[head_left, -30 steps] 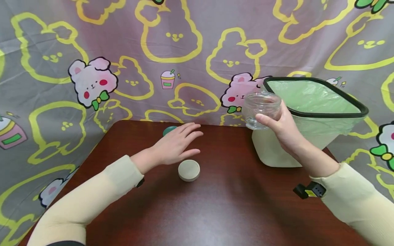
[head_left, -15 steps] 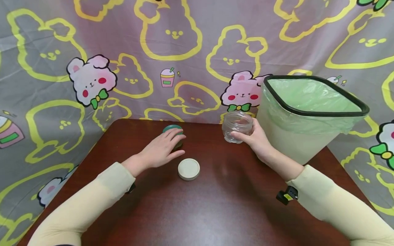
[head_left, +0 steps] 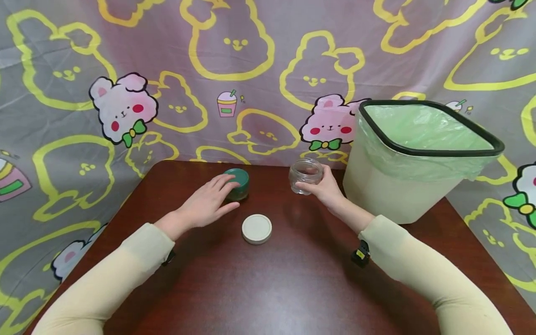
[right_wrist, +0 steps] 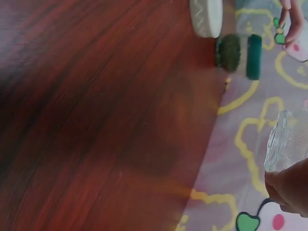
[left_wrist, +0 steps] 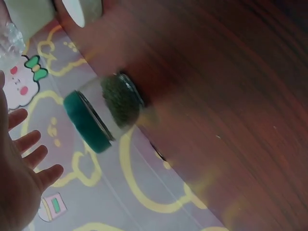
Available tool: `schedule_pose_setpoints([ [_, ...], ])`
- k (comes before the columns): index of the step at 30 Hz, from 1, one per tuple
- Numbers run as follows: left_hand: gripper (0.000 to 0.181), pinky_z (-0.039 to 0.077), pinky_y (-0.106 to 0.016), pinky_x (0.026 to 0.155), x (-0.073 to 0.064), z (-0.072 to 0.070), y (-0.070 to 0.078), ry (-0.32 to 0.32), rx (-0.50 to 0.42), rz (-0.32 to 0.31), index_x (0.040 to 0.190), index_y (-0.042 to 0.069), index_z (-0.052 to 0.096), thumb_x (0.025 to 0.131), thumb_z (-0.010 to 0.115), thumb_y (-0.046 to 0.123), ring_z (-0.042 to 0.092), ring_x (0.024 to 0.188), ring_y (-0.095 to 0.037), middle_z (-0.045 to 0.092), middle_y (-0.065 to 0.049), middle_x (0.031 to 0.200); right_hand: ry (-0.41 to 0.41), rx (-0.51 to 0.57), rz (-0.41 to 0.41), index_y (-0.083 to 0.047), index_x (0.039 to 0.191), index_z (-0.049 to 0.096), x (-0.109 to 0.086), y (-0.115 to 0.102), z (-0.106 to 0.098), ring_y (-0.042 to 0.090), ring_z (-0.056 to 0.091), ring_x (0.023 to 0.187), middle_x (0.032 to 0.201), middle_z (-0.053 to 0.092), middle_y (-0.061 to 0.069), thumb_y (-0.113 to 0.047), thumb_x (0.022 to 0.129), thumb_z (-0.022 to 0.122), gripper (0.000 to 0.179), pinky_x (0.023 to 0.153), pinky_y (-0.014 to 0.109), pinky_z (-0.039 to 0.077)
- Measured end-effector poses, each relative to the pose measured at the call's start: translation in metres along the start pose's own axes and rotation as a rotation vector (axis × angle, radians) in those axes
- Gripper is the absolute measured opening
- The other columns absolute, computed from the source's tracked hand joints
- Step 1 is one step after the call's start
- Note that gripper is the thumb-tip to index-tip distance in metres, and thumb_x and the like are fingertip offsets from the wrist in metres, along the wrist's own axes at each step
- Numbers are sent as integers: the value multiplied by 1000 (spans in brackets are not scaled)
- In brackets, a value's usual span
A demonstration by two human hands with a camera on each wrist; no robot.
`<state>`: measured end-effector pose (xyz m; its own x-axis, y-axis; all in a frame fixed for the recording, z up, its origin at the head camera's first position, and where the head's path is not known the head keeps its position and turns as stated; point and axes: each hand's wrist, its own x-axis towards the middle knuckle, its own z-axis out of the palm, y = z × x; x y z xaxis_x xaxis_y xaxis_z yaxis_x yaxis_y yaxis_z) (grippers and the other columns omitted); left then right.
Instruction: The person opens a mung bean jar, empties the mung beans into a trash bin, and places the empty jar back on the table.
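My right hand (head_left: 328, 188) grips a clear glass jar (head_left: 304, 173) by its side, with the thumb on the near face. The jar has no lid on its mouth and is upright, held a little above the table. My left hand (head_left: 206, 200) is stretched out with straight, spread fingers beside a second jar (head_left: 238, 191), which has a green lid (head_left: 237, 178). Dark green stuff (left_wrist: 120, 100) fills this jar's lower part, as the left wrist view shows. Contact between fingers and green lid cannot be told from the head view; the left wrist view shows a gap.
A round cream-coloured disc-like piece (head_left: 257, 229) with a raised rim lies mid-table; its side bears a zigzag pattern. At the back right stands a pale bin (head_left: 389, 186) with a green liner and black rim (head_left: 444, 151). A patterned curtain (head_left: 268, 56) hangs behind the table.
From beside the bin's rim, my right hand has brought the glass jar left and down. My left hand has drawn back left and nearer, uncovering the green-lidded jar.
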<state>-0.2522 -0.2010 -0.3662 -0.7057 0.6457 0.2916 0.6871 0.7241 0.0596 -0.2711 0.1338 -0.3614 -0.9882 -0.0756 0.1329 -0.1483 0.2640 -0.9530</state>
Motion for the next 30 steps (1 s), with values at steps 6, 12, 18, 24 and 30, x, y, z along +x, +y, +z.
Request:
schedule_pose_setpoints([
  [6,60,28,-50,108,-5,0,-11,-4,-18,-79,140,4,44,97,56,44,28,137,-35,35,-20,147,-25,-112,25,3,135,27,18,15,23,33,46,121,131,45,21,-13,77,83,82,99,43,38],
  [12,60,29,-50,108,-13,2,-17,-1,-43,-138,140,3,43,96,59,41,29,137,-35,34,-19,147,-73,-260,25,4,134,27,25,30,36,36,47,120,129,46,25,-17,76,84,85,101,43,37],
  [18,57,30,-51,106,-25,6,-25,21,-49,-196,138,3,45,97,57,41,29,136,-35,35,-20,146,-82,-376,-10,4,136,34,27,37,36,36,47,119,129,47,25,-23,73,87,87,100,46,37],
  [24,57,33,-53,103,-31,8,-36,43,-64,-266,138,2,45,97,58,40,31,134,-37,35,-21,144,-74,-341,24,4,135,35,29,40,36,35,47,119,130,48,23,-20,72,88,86,101,46,37],
  [30,62,30,-57,104,-31,9,-48,21,-145,-374,143,1,37,99,52,44,26,137,-40,31,-23,147,-64,-295,46,6,131,33,29,46,37,36,49,118,127,49,25,-12,73,86,81,101,45,37],
])
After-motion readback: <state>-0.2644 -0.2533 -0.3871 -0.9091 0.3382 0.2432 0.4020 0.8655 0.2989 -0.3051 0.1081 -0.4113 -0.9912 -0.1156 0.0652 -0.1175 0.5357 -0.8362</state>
